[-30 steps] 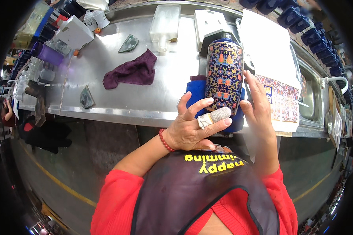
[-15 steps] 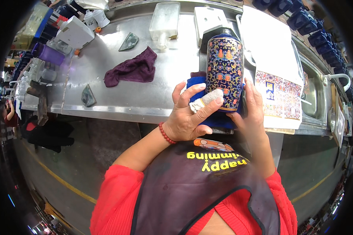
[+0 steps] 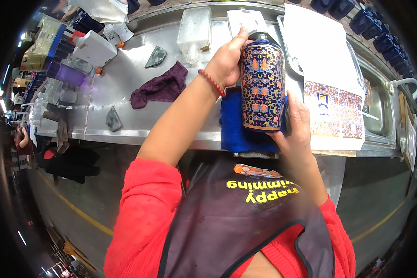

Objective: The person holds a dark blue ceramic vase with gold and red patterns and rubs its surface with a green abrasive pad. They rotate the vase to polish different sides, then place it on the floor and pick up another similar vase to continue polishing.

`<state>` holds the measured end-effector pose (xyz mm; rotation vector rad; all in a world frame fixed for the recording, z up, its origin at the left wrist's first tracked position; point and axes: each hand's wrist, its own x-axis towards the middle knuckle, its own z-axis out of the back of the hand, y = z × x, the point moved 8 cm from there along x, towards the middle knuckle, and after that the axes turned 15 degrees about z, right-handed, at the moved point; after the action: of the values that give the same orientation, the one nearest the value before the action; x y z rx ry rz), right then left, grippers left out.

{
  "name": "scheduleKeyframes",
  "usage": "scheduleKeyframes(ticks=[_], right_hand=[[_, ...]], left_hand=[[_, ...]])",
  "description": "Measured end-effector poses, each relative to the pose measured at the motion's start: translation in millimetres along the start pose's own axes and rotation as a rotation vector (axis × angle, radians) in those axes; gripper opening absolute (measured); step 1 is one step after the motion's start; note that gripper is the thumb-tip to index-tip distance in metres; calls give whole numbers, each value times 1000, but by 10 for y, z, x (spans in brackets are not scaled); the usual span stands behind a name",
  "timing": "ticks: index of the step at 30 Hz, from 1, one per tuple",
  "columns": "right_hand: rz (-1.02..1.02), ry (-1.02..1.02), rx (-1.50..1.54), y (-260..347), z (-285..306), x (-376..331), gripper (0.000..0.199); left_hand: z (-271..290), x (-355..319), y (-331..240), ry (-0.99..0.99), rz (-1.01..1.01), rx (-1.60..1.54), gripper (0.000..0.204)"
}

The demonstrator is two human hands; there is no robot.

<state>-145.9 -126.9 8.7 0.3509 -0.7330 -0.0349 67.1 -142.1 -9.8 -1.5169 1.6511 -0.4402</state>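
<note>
A tall blue vase [image 3: 262, 88] with a dense orange and gold flower pattern stands over a folded blue towel [image 3: 238, 129] at the front edge of the steel bench [image 3: 120, 92]. My left hand [image 3: 228, 58] grips the vase near its shoulder and neck. My right hand [image 3: 295, 121] holds its lower right side and base. I wear red sleeves, a dark apron and a red bead bracelet on the left wrist.
A maroon cloth [image 3: 160, 87] lies left of the vase. Two grey wedge-shaped stones [image 3: 113, 119] [image 3: 156, 56], a clear plastic bottle [image 3: 194, 31] and white containers [image 3: 95, 46] sit on the bench. A patterned paper sheet [image 3: 336, 109] and a sink [image 3: 380, 109] lie to the right.
My left hand has let go of the small white piece it held at the vase's lower side and risen to grip the vase's top. The vase has stayed over the blue towel.
</note>
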Motion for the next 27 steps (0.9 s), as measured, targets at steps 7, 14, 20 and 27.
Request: scheduleKeyframes(ticks=[7, 14, 20, 27], right_hand=[[-12, -9, 31, -38, -7, -47, 88], [15, -29, 50, -32, -19, -18, 86], [23, -31, 41, -27, -27, -24, 87], [33, -28, 45, -33, -22, -26, 88]], left_hand=[[24, -129, -10, -53, -66, 166, 52], [-42, -843, 314, -191, -413, 683, 110], [-4, -853, 412, -241, -409, 878, 124], [64, -629, 219, -57, -316, 399, 96]])
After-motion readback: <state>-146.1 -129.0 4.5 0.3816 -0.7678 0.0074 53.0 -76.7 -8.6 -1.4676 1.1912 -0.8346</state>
